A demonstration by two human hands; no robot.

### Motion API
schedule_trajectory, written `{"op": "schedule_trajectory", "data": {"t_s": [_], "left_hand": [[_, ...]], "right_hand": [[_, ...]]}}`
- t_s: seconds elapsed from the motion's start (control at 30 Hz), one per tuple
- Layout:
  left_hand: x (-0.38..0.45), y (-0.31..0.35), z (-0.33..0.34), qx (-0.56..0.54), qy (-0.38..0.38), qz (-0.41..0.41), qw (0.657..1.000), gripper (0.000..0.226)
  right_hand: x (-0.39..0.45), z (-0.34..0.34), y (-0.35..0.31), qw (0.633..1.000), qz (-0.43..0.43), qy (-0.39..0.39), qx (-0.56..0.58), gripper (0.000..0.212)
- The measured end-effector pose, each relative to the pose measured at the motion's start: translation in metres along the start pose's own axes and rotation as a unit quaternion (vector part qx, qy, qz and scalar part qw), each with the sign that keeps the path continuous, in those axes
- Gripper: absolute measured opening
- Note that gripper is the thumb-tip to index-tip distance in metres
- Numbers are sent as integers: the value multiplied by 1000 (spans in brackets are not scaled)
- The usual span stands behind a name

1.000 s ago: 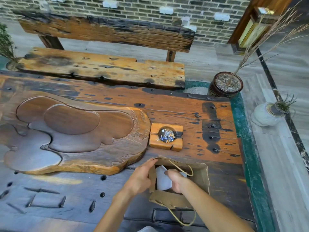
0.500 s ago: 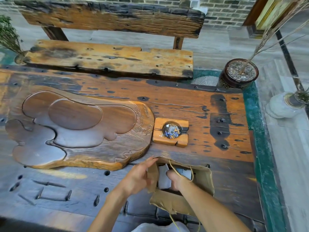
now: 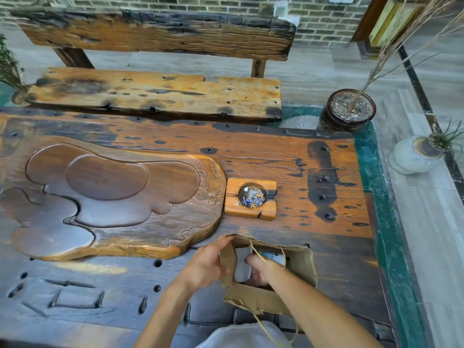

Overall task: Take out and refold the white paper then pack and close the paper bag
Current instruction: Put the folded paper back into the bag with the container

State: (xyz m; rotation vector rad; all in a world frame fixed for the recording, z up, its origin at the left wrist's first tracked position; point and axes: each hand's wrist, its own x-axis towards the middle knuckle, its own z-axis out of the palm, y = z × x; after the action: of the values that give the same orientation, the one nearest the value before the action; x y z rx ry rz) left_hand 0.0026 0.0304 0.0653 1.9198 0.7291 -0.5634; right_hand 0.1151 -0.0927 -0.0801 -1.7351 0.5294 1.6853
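A brown paper bag (image 3: 300,264) with string handles stands open at the near edge of the wooden table. My left hand (image 3: 206,263) grips the bag's left wall and holds the mouth apart. My right hand (image 3: 261,268) reaches down inside the bag, its fingers closed on the white paper (image 3: 242,266), which stands mostly below the rim. A small white item with blue print (image 3: 272,257) shows deeper in the bag behind my right hand.
A wooden ashtray block (image 3: 251,198) with butts sits just beyond the bag. A large carved wooden tea tray (image 3: 113,197) fills the table's left. A bench (image 3: 155,94) stands behind; a dark plant pot (image 3: 347,110) and a grey vase (image 3: 411,155) are on the floor at right.
The white paper has gone lower into the bag with my right hand. My left hand still holds the bag's left wall. The camera has moved closer.
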Motion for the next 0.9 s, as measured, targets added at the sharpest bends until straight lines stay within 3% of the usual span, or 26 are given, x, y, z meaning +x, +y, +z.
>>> {"op": "schedule_trajectory", "data": {"t_s": [0.17, 0.23, 0.4, 0.53, 0.67, 0.9], "left_hand": [[-8, 8, -3, -25, -3, 8, 1000, 76], [-10, 11, -5, -30, -9, 7, 999, 76], [-10, 9, -7, -36, -7, 9, 999, 79], [-8, 9, -2, -47, -6, 1, 999, 79], [-8, 11, 7, -34, -8, -2, 999, 80], [-3, 6, 11, -29, 14, 7, 999, 80]], "right_hand": [[22, -14, 4, 986, 26, 21, -163, 50], [36, -22, 8, 976, 11, 38, -213, 50], [-28, -15, -3, 949, -2, 66, -307, 41], [-46, -27, -15, 953, -20, 89, -290, 41], [-52, -49, -18, 965, -25, 116, -232, 53], [-30, -70, -7, 981, 67, 110, -143, 53]]}}
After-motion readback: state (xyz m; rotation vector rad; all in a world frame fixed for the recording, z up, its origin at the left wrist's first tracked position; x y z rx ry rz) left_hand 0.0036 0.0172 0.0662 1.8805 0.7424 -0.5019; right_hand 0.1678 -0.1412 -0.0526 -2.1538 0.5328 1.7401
